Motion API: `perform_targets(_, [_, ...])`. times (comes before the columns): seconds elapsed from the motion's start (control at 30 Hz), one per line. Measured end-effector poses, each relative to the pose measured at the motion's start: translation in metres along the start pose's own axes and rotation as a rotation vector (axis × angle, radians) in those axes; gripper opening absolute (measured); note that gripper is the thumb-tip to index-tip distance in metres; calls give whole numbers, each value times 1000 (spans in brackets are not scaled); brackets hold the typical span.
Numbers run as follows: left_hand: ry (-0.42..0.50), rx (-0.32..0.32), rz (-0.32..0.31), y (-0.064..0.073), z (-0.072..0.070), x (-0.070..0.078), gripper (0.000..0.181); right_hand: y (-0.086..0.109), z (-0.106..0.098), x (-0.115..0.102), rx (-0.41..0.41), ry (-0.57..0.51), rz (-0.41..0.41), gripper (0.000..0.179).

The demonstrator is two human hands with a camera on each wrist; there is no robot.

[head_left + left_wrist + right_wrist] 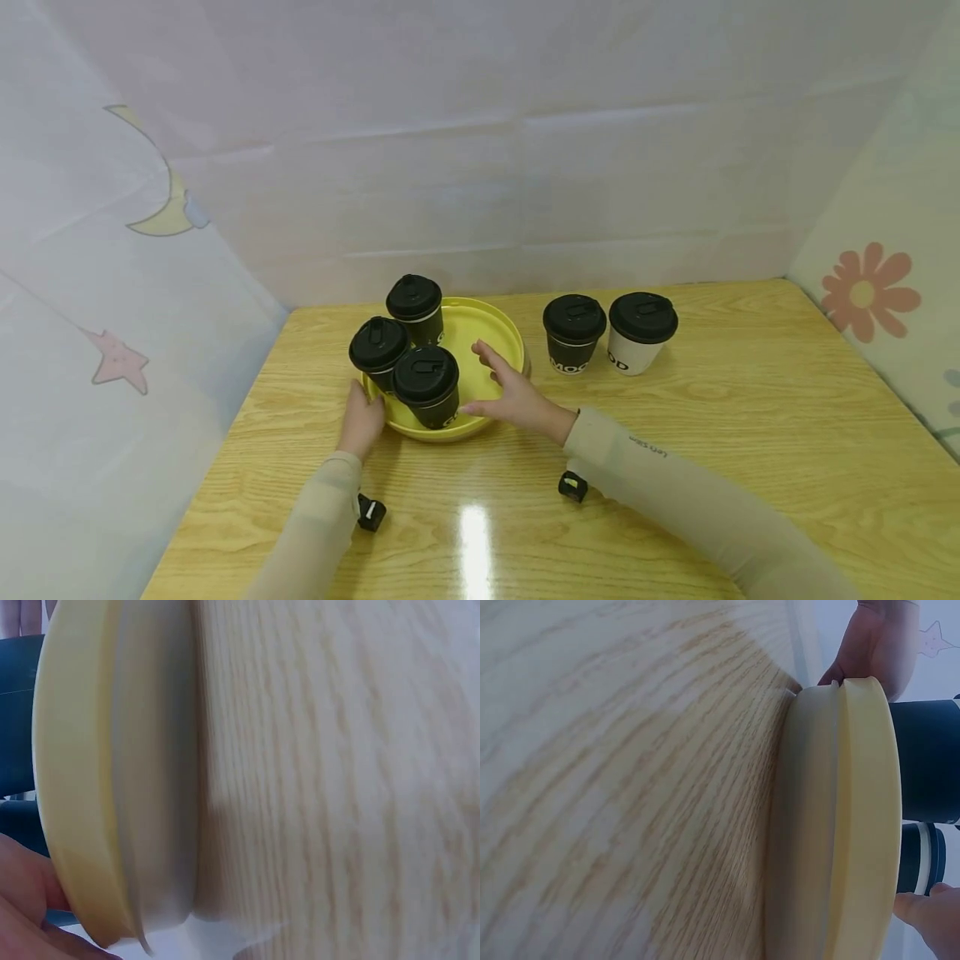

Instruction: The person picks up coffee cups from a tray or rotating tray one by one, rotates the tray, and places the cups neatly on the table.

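Observation:
A round yellow tray (491,321) stands on the table, bearing three lidded black paper cups: one at the back (416,302), one at the left (378,346) and one at the front (426,387). My left hand (362,419) pinches the tray's left rim; in the left wrist view its thumb (26,881) laps over the edge. Over the tray's right front side, my right hand (517,398) spreads its fingers and holds nothing. The right wrist view shows its fingers (934,919) near the rim; whether they touch it I cannot tell.
To the right of the tray stand a lidded black cup (574,333) and a lidded white cup (641,333), side by side. A fabric backdrop (600,200) rises behind the wooden table (750,400), with more printed fabric at both sides.

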State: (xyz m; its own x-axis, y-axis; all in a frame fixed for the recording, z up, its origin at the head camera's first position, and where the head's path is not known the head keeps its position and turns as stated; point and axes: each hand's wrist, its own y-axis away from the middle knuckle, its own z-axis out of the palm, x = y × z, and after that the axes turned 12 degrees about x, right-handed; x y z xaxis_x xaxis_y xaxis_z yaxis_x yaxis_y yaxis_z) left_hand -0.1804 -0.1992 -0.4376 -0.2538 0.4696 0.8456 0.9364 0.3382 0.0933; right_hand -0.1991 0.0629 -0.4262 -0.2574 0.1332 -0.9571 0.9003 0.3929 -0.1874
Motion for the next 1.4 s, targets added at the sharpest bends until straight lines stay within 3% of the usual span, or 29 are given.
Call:
perform_targets(0.5, [-59, 41, 73, 12, 9, 0, 67, -1, 4, -1, -2, -4, 36, 99])
perform_targets(0.73, [-48, 19, 24, 21, 9, 3, 74, -5, 3, 0, -3, 14, 62, 99])
perform_targets(1.03, [-72, 11, 12, 15, 6, 2, 77, -9, 6, 4, -17, 50, 68, 99])
perform_targets(1.4, [-130, 50, 83, 15, 9, -3, 72, -13, 13, 3, -31, 70, 160, 102])
